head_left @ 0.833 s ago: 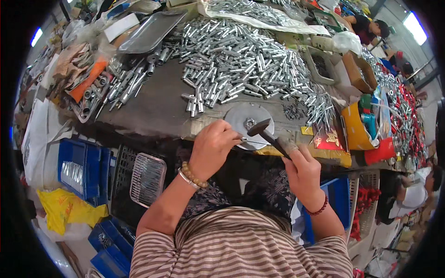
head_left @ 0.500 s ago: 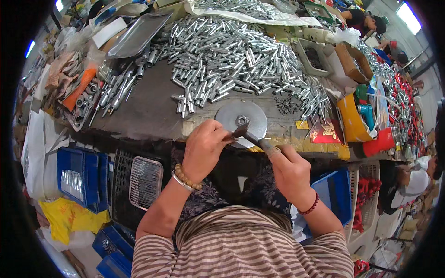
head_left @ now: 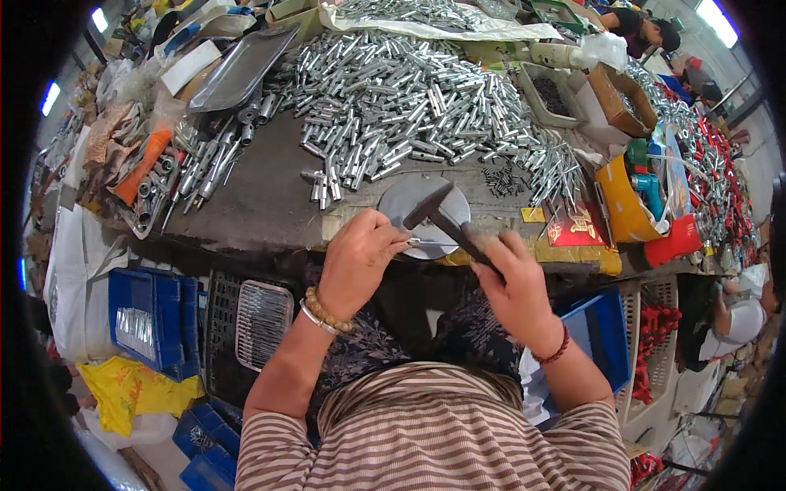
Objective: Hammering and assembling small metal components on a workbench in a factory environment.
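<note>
Cluttered workshop table (head_left: 246, 196), dark top, heaped with silver metal tubes (head_left: 409, 98). At near edge, round steel plate (head_left: 401, 200); left hand (head_left: 356, 262) fingers pinched together on small metal pin (head_left: 426, 243) lying over it. Right hand (head_left: 516, 286) fingers clamped on hammer (head_left: 446, 217), head raised just above pin. Risk: hammer glances off, hits left fingertips; pin may fly or bend. Containers: cardboard box (head_left: 622, 98) contents unclear; grey tray (head_left: 553, 90) with dark small parts; blue crate (head_left: 147, 315) under table holding silver pieces; wire basket (head_left: 264, 323) contents unclear.

Bright overhead strip lights, glints on the metal tubes (head_left: 409, 106), sharp centre, fisheye bending, black rim.
</note>
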Demonstrator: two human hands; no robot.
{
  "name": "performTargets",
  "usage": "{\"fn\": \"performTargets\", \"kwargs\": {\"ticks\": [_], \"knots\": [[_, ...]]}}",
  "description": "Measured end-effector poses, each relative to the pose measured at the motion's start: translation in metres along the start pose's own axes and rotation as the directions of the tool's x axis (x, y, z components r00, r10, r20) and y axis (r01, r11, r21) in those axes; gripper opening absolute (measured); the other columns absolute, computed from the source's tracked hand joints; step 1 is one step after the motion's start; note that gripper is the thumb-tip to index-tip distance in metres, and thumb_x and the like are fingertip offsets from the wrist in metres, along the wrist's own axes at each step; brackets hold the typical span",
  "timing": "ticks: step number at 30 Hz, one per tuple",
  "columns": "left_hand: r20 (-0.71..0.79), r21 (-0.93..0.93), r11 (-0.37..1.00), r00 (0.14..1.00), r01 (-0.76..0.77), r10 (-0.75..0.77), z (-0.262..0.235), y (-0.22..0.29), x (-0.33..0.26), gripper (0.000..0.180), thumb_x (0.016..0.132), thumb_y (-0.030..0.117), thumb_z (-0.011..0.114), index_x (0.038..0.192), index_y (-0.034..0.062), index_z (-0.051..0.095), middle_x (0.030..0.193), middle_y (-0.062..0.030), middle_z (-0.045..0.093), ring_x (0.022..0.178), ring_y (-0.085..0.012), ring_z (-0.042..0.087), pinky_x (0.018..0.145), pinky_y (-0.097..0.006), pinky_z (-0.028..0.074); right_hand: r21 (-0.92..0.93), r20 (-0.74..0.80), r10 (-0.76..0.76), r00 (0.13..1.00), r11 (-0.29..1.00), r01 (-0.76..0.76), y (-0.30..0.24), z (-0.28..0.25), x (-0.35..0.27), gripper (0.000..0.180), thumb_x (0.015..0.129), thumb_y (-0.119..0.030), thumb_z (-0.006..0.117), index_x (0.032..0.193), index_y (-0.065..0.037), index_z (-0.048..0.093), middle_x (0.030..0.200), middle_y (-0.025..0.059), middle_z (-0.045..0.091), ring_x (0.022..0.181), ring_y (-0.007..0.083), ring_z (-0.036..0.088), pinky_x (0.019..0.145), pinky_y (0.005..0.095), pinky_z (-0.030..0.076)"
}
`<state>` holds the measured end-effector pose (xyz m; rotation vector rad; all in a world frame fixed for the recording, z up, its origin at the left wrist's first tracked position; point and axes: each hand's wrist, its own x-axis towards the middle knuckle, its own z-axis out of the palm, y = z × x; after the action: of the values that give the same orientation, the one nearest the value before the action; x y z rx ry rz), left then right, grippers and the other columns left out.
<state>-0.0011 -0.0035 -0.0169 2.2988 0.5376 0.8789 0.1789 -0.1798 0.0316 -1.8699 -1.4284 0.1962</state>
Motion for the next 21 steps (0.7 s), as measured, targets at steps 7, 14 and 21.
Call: {"fn": "performTargets", "kwargs": {"ticks": [7,14,21], "knots": [[0.015,0.033,0.999,1.000,0.015,-0.016,-0.003,0.001,0.000,0.016,0.085,0.004,0.079,0.101,0.0057,0.078,0.094,-0.0080,0.060,0.082,-0.0231,0.063,0.071,-0.034,0.051,-0.403,0.042,-0.304,0.952,0.866,0.294,0.001,0.007,0.021,0.023,0.080,-0.005,0.074,0.102,-0.009,0.069,0.098,0.0095,0.063,0.095,0.0313,0.064,0.081,0.0421,0.052],[-0.126,0.033,0.999,0.992,-0.011,0.015,0.001,0.009,-0.006,0.031,0.086,0.004,0.078,0.118,0.0069,0.076,0.097,-0.0074,0.063,0.082,-0.0217,0.062,0.072,-0.034,0.051,-0.232,0.106,-0.046,0.993,0.970,0.069,-0.010,0.024,0.000,0.016,0.081,-0.011,0.076,0.092,-0.008,0.066,0.086,0.0104,0.065,0.084,0.0326,0.067,0.071,0.0454,0.053],[-0.060,-0.537,0.736,0.852,0.412,-0.520,0.023,0.027,-0.041,0.050,0.103,0.005,0.063,0.152,0.0084,0.052,0.095,-0.0063,0.072,0.075,-0.0081,0.061,0.064,-0.024,0.052,0.170,0.341,0.233,0.911,0.938,-0.303,-0.022,0.028,-0.007,0.021,0.088,-0.012,0.074,0.104,-0.002,0.066,0.075,0.0142,0.067,0.065,0.0304,0.066,0.062,0.0401,0.051]]}}
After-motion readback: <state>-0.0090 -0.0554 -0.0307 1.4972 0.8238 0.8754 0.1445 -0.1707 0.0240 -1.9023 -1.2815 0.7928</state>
